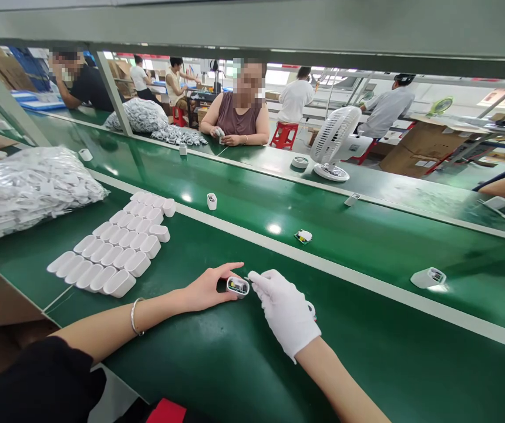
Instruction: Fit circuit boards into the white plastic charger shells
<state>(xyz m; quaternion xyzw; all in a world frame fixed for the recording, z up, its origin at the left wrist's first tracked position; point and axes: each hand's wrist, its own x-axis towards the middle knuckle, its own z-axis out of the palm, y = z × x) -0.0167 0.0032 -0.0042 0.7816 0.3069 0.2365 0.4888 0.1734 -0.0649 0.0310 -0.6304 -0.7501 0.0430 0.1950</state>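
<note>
My left hand (204, 288), bare with a bangle at the wrist, grips a small white oval plastic housing (244, 290) between thumb and fingers. Its open end faces me and shows a circuit board with a yellow part inside. Just right of it, my right hand (282, 305) wears a white glove, its fingers pinched together near the housing's rim. Whatever those fingertips hold is too small to make out. Partly hidden behind the glove lies a white piece with a rounded opening (311, 309). To the left, rows of white oval housings (120, 284) lie on the green work surface (199, 358).
A clear bag of white parts (27, 188) lies at left. On the green belt (252, 197) sit several spaced housings, including one at right (428, 278), and a circuit board (303, 236). Across it are a seated co-worker (241, 111) and a fan (335, 138). A beam (252, 26) crosses overhead.
</note>
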